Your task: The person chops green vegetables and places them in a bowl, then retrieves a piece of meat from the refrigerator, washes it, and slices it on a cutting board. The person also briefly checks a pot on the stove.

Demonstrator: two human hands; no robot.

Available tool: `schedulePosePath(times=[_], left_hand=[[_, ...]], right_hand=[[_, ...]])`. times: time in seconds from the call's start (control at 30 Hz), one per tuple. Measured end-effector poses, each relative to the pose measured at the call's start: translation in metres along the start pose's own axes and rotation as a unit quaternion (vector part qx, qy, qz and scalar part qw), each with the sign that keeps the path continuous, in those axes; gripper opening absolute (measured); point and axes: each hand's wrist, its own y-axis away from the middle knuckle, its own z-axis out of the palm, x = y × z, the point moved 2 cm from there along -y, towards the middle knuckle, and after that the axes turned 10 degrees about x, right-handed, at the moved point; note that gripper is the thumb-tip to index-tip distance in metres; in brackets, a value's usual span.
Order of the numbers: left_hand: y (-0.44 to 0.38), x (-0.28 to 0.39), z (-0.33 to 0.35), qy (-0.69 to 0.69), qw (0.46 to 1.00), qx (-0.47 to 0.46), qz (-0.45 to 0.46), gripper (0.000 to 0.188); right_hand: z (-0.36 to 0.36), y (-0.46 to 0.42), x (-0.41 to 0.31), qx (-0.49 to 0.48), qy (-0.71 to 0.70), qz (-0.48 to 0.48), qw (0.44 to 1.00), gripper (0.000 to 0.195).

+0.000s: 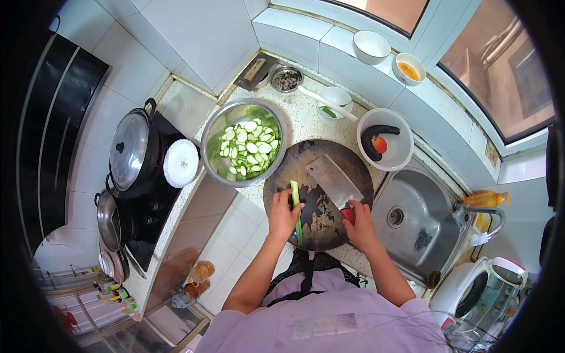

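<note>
My left hand (283,215) holds a long green vegetable stalk (295,194), perhaps a scallion, against a round, dark, worn wooden chopping board (282,170). In my right hand (362,224) is the red handle (348,215) of a cleaver, whose broad blade (333,180) lies flat over the board, pointing up and left. A steel basin (207,145) left of the board holds green-rimmed pale vegetable slices (251,148). Above right of the board, a white plastic bowl (408,148) contains a long dark eggplant (367,141) and a red tomato (380,144).
A steel sink (415,207) adjoins the board on the right. Behind stand a small bowl with green pieces (342,95) and a metal tin (289,78). Bowls (372,46) sit on the sill. At left, a lidded pan (130,148) and white plate (181,163) rest by the stove.
</note>
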Motion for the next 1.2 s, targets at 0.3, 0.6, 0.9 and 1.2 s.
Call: schedulePosePath(times=[0.3,0.6,0.9,1.2], left_hand=[[0.013,-0.030,0.032,0.219,0.967,-0.059,-0.116,0.047],[0.008,-0.008,-0.011,0.471,0.785,-0.087,-0.392,0.041],[0.014,-0.039,0.015,0.366,0.856,-0.039,-0.363,0.036],[0.011,-0.030,0.012,0.300,0.893,-0.050,-0.331,0.033]], right_hand=[[0.010,0.032,-0.018,-0.082,-0.177,0.126,0.973,0.042],[-0.007,0.042,-0.012,-0.011,-0.201,0.125,0.972,0.038],[-0.003,0.053,-0.017,-0.126,-0.201,0.135,0.962,0.038],[0.029,0.063,-0.017,-0.155,-0.152,0.130,0.967,0.038]])
